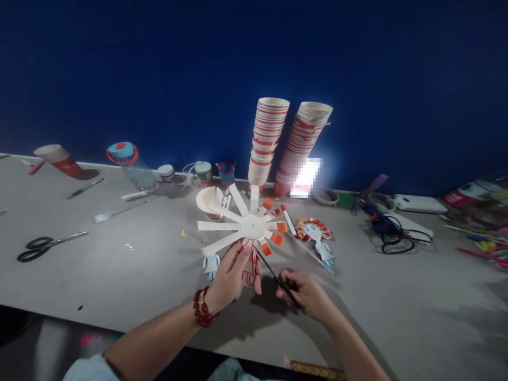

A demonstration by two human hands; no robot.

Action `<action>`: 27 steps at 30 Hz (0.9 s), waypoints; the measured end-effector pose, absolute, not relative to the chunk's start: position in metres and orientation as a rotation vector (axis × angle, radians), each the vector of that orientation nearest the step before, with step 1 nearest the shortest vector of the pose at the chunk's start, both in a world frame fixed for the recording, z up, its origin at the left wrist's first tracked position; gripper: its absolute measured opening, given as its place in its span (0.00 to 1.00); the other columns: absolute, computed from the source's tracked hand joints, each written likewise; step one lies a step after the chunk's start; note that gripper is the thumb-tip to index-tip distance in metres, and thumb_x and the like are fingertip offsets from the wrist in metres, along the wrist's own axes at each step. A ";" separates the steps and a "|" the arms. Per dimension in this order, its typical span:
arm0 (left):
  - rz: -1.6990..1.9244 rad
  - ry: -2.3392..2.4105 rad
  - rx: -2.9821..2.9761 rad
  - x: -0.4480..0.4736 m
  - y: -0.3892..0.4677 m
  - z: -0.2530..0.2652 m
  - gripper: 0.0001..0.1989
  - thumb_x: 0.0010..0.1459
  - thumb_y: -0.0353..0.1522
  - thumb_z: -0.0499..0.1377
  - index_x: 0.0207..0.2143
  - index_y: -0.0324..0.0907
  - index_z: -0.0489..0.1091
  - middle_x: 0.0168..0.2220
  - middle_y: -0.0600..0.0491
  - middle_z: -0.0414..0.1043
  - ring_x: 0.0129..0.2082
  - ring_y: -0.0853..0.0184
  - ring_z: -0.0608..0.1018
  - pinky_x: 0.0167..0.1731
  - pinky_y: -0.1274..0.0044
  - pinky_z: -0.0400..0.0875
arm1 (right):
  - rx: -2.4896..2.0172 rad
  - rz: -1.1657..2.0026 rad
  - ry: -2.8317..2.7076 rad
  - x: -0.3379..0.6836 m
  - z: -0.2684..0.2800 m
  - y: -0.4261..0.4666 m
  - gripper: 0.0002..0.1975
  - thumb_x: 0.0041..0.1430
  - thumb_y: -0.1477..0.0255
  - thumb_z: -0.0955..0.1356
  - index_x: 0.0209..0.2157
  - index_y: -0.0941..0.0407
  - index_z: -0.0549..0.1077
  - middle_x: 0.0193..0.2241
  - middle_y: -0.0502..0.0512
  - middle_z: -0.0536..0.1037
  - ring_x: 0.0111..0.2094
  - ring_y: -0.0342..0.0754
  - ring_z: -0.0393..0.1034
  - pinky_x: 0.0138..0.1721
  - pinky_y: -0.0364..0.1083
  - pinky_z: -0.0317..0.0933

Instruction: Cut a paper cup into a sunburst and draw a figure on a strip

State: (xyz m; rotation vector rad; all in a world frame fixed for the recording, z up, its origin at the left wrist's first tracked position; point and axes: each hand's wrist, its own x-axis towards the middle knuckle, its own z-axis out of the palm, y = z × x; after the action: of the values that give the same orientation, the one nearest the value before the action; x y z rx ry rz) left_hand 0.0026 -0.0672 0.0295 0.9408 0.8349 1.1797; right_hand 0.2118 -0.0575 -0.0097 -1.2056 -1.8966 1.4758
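My left hand [232, 272] is closed on a cut paper cup [253, 226], its white base facing me and its wall spread out in strips like rays. Several strips on the right are curled, showing orange-red. Below the base hangs a figure drawn in red outline [248, 270], partly behind my fingers. My right hand [299, 291] grips a slim black pointed tool [278, 279], whose tip reaches the figure's right edge; its exact kind is unclear. Beside them lie a finished-looking paper doll [323, 248] with a curled red-and-gold ring and a small blue-edged paper figure [211, 265].
Two tall stacks of paper cups [270, 135] stand against the blue wall. Scissors [47, 244], a brush [115, 212] and a water bottle [133, 166] are on the left. A glue gun with a black cord [387, 227] and a white power bank [420, 203] lie right.
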 end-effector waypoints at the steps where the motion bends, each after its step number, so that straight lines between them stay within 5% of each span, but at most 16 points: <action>1: 1.179 0.833 0.940 0.003 -0.067 0.029 0.17 0.65 0.45 0.52 0.32 0.41 0.65 0.25 0.55 0.73 0.14 0.71 0.74 0.15 0.80 0.66 | -1.194 1.467 -1.905 0.212 -0.010 -0.057 0.26 0.53 0.52 0.71 0.20 0.54 0.56 0.16 0.44 0.59 0.18 0.40 0.51 0.19 0.41 0.46; 9: 1.155 0.918 0.871 0.000 -0.064 0.028 0.19 0.62 0.47 0.55 0.31 0.40 0.69 0.24 0.54 0.74 0.15 0.69 0.75 0.16 0.79 0.66 | -1.195 1.385 -1.961 0.213 -0.011 -0.055 0.27 0.52 0.50 0.70 0.20 0.54 0.56 0.17 0.43 0.57 0.20 0.39 0.49 0.21 0.41 0.44; 12: 1.283 1.078 0.851 -0.002 -0.060 0.023 0.15 0.59 0.44 0.60 0.35 0.41 0.74 0.31 0.52 0.78 0.29 0.67 0.80 0.31 0.78 0.74 | -1.212 1.377 -1.967 0.214 -0.013 -0.056 0.26 0.52 0.51 0.71 0.21 0.54 0.57 0.17 0.43 0.59 0.19 0.39 0.50 0.21 0.41 0.45; 15: 1.374 1.134 0.881 -0.003 -0.059 0.018 0.14 0.58 0.42 0.61 0.41 0.43 0.76 0.41 0.51 0.80 0.44 0.64 0.79 0.46 0.77 0.71 | -1.215 1.483 -1.905 0.213 -0.012 -0.058 0.26 0.52 0.50 0.71 0.21 0.53 0.57 0.16 0.44 0.62 0.18 0.40 0.54 0.20 0.41 0.48; 21: 1.362 1.127 0.918 -0.002 -0.061 0.017 0.15 0.59 0.42 0.60 0.44 0.45 0.77 0.44 0.49 0.79 0.46 0.61 0.78 0.49 0.73 0.70 | -1.180 1.671 -1.790 0.210 -0.008 -0.061 0.28 0.48 0.44 0.70 0.21 0.53 0.58 0.13 0.44 0.64 0.16 0.39 0.54 0.18 0.40 0.47; 27: 1.377 1.192 1.113 -0.005 -0.062 0.024 0.14 0.61 0.41 0.59 0.44 0.47 0.77 0.46 0.50 0.78 0.52 0.60 0.75 0.59 0.68 0.63 | -1.192 1.604 -1.858 0.216 -0.008 -0.058 0.27 0.51 0.50 0.71 0.20 0.53 0.57 0.15 0.44 0.63 0.18 0.39 0.55 0.20 0.40 0.49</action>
State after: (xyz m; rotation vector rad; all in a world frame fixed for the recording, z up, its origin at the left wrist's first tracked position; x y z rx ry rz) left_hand -0.0046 -0.0622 0.0243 1.1133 1.1924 1.3769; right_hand 0.2157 -0.0582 -0.0077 -1.1919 -1.8583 1.6036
